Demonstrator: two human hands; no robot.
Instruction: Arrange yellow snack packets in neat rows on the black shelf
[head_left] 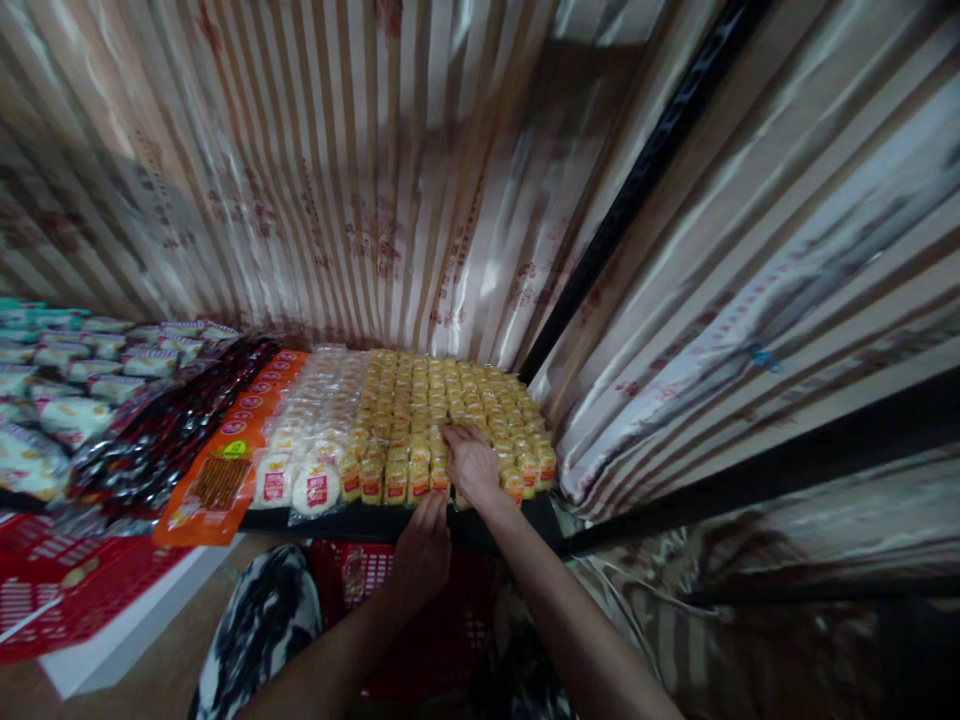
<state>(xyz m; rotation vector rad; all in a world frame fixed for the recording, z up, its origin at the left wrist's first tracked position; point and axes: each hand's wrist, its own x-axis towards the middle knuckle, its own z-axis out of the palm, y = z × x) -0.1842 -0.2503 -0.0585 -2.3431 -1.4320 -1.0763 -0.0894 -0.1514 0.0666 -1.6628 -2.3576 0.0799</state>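
Observation:
Rows of small yellow wrapped snack cakes [409, 400] are packed closely on a dark shelf [345, 525]. My right hand [474, 465] reaches over the front rows, its fingers stretched out and touching the tops of the cakes. At the shelf's front edge is my left hand [424, 545], lower and a little to the left. Its fingers are bent and pressed together against the front of a yellow packet; what lies between them, if anything, is hidden. White round packaged crackers [315, 488] stand in rows left of the cakes.
An orange snack packet [217, 480], dark shiny packets [172, 425] and white packets [75, 415] continue leftward. Below are a red basket [375, 570], another red basket [82, 575] and a white box [142, 620]. Striped sheeting [360, 180] hangs behind; a black post [600, 250] stands right.

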